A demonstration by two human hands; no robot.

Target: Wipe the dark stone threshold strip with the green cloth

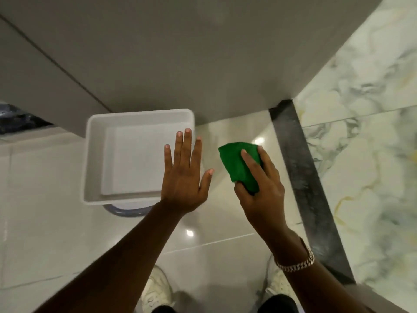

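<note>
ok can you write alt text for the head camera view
Seen from above, a person's right hand holds a folded green cloth above a pale tiled floor, just left of a dark stone strip. The left hand is spread open over the corner of a white tray.

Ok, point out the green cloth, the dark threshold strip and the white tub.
green cloth [239, 164]: head view, its bare upper fold.
dark threshold strip [302, 175]: head view, mid-length surface.
white tub [140, 114]: head view, far rim.

green cloth [239, 168]; dark speckled threshold strip [300, 177]; white tub [94, 159].
</note>
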